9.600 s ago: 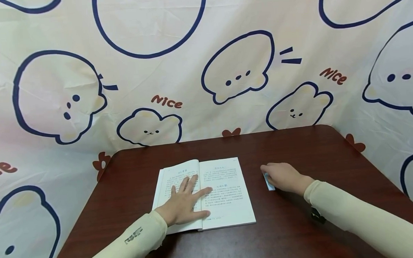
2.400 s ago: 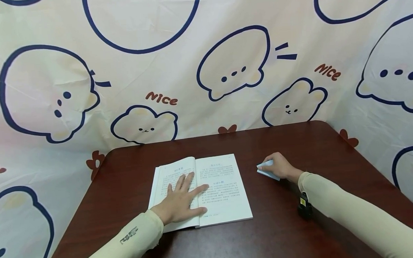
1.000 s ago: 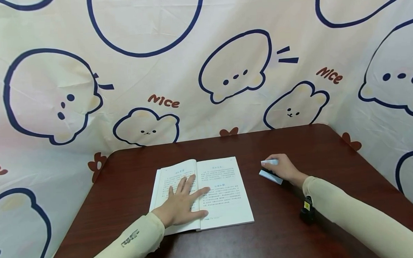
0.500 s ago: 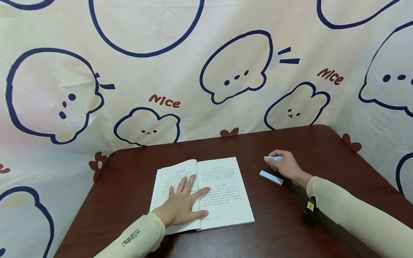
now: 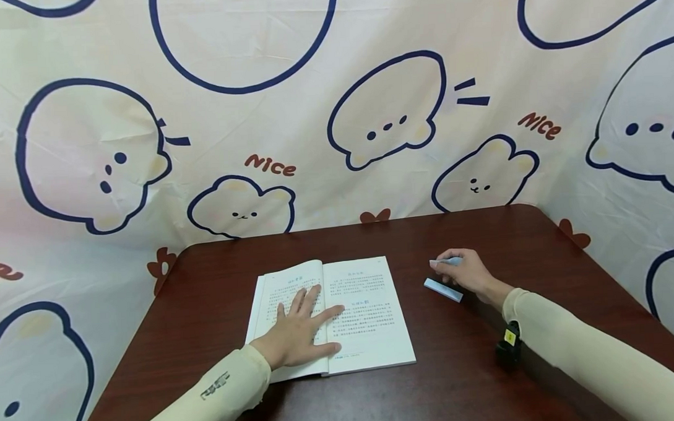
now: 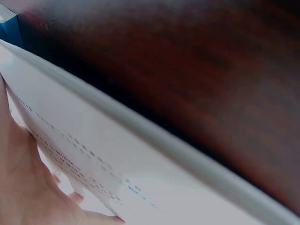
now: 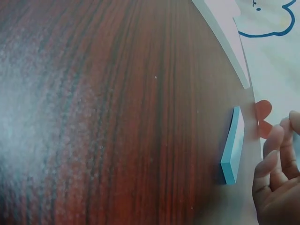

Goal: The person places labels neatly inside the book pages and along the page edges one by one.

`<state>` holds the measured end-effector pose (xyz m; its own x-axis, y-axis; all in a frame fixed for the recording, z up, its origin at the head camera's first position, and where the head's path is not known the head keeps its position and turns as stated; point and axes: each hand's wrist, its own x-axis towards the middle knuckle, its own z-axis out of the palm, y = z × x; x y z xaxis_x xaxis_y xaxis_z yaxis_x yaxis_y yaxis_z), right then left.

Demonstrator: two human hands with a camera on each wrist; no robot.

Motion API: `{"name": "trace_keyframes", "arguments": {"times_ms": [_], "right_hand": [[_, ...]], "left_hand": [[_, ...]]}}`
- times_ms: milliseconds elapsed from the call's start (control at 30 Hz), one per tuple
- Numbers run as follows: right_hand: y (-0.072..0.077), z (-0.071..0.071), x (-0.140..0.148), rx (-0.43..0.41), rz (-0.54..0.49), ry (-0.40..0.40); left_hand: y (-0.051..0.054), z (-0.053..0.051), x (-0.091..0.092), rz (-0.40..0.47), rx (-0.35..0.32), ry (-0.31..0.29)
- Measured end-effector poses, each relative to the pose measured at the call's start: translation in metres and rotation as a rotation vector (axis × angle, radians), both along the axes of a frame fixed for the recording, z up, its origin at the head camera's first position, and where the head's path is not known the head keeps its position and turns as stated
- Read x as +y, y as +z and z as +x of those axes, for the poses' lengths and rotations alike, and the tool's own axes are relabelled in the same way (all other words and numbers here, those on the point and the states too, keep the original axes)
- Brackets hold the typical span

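An open book (image 5: 369, 345) with printed pages lies on the table. My left hand (image 5: 294, 339) rests on it across the gutter, fingers spread. In the left wrist view, that hand (image 6: 23, 183) touches the page (image 6: 126, 145). To the right of the book, my right hand (image 5: 470, 273) pinches a small pale blue strip (image 5: 454, 260) just above the table; its exact kind is unclear. Below that hand a thin light-blue slab (image 5: 443, 290) lies flat, apart from the fingers. The right wrist view shows the slab (image 7: 233, 147) beside the hand (image 7: 279, 187), with the held strip mostly hidden.
The dark brown wooden table (image 5: 377, 401) reaches back to a cream curtain (image 5: 300, 125) with cartoon outlines. Under my right forearm hangs a black wrist device (image 5: 508, 350). Something blue (image 6: 10, 30) shows at the left wrist view's top left corner.
My right hand has lifted the pale blue strip away from the light-blue slab, which stays on the table. Half a second ago they were apart too. My left hand keeps its place on the book.
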<state>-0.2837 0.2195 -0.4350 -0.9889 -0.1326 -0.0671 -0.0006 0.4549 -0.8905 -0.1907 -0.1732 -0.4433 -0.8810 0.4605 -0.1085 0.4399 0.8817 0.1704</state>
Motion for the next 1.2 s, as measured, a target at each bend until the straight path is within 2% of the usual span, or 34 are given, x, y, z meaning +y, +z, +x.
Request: {"name": "trace_keyframes", "arguments": {"times_ms": [400, 700, 933, 1200], "right_hand": [[0.007, 0.003, -0.002, -0.081, -0.088, 0.026], [0.006, 0.009, -0.006, -0.042, 0.006, 0.055], [0.007, 0.011, -0.008, -0.056, -0.024, 0.056], [0.007, 0.014, -0.008, 0.006, 0.006, 0.07]], "left_hand": [[0.001, 0.0, -0.001, -0.011, 0.001, -0.004], [0.0, 0.0, -0.001, -0.006, -0.007, 0.001], [0.0, 0.0, -0.001, -0.007, 0.002, 0.0], [0.0, 0.0, 0.0, -0.011, 0.003, 0.0]]}}
